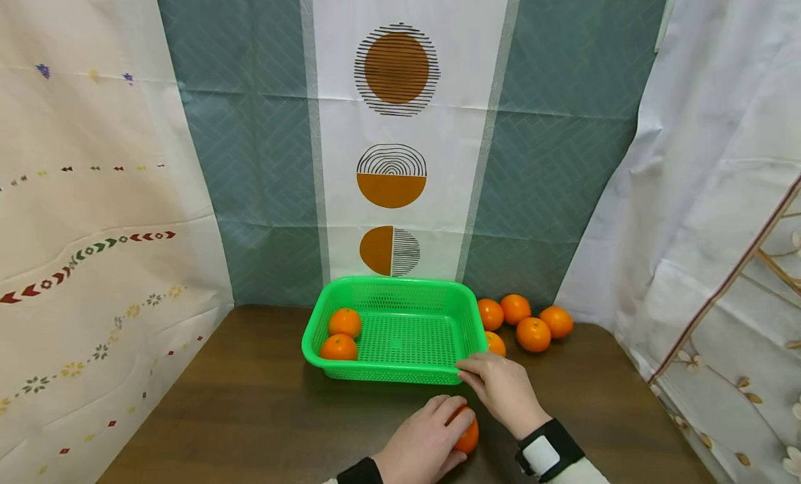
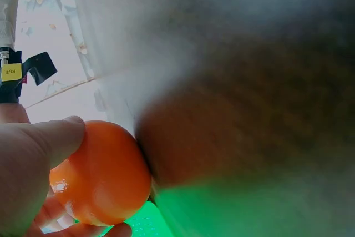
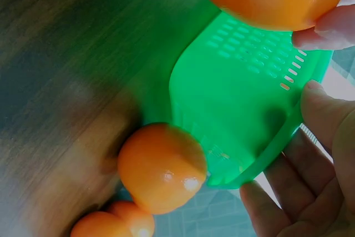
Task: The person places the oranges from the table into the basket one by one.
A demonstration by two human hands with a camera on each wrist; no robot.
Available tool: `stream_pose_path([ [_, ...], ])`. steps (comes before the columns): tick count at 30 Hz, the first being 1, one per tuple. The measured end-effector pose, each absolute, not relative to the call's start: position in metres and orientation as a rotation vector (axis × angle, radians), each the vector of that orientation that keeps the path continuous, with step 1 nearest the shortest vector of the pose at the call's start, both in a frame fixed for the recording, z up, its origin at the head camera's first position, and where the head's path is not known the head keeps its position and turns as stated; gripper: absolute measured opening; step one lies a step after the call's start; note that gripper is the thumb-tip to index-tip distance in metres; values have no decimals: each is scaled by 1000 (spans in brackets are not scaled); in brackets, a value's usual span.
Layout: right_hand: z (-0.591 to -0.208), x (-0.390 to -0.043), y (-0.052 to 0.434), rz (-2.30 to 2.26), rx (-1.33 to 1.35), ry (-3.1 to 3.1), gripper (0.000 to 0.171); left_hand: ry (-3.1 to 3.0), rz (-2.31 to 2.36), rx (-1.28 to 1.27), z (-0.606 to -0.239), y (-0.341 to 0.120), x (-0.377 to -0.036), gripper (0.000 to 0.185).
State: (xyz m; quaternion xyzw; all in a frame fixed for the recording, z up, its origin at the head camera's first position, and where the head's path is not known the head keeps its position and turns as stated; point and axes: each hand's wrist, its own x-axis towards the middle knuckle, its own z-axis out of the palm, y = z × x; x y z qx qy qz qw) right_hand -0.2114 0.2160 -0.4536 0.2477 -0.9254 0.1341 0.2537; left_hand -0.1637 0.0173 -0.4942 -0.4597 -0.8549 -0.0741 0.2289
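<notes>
My left hand (image 1: 421, 439) holds an orange (image 1: 468, 439) just in front of the green plastic basket (image 1: 394, 375). In the left wrist view the thumb and fingers wrap round that orange (image 2: 102, 173). The right hand (image 1: 505, 388) grips the basket's near right corner; in the right wrist view the thumb lies over the rim (image 3: 285, 137) with the fingers beneath it outside. Two oranges rest at the basket's left side, a farther one (image 1: 345, 322) and a nearer one (image 1: 338, 348).
Several loose oranges (image 1: 534, 334) lie on the brown table (image 1: 250, 400) to the right of the basket, one (image 1: 495, 343) close against its side. Behind the table hangs a patterned cloth (image 1: 263, 192), with white cloth (image 1: 707, 261) at the right.
</notes>
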Motion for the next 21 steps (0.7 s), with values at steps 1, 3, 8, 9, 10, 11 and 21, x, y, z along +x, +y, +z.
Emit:
stream_pose_path([
  [1, -453, -212, 216, 362, 674, -2519, 15, -2362, -222, -1265, -493, 16, -164, 60],
  [3, -452, -213, 215, 359, 670, -2526, 15, -2371, -246, -1270, -492, 15, -164, 60],
  [8, -450, -215, 216, 357, 667, -2530, 17, -2384, -258, -1268, -494, 15, -167, 58],
  [9, -450, -216, 216, 357, 671, -2529, 17, -2385, -257, -1262, -494, 15, -167, 57],
  [10, -450, -216, 215, 355, 674, -2527, 17, -2386, -254, -1257, -495, 15, -168, 57],
  [11, -449, -216, 215, 354, 680, -2524, 17, -2387, -254, -1253, -495, 15, -168, 57],
  [21, -447, -212, 214, 360, 698, -2493, 19, -2350, -303, -1245, -484, 4, -163, 59],
])
